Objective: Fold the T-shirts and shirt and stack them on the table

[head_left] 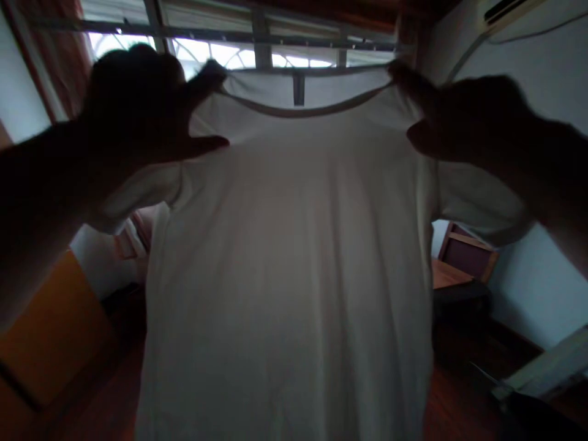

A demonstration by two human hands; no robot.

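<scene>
A pale short-sleeved T-shirt (285, 245) hangs upright in front of me, its neckline stretched wide and a dark label showing inside the collar. My left hand (142, 107) grips the shirt at the left end of the neckline, with the thumb lying over the front of the shoulder. At the right end of the neckline, my right hand (478, 116) pinches the fabric in the same way. Both sleeves droop beneath my wrists. The lower hem is out of view, and both hands are dark against the window light.
Behind the shirt is a barred window (211, 55) with a curtain (59, 55) at its left. An orange-brown cabinet (55, 331) stands lower left. A wooden table (450, 274) and a pale slanted object (546, 367) are at right. An air conditioner (509, 11) hangs upper right.
</scene>
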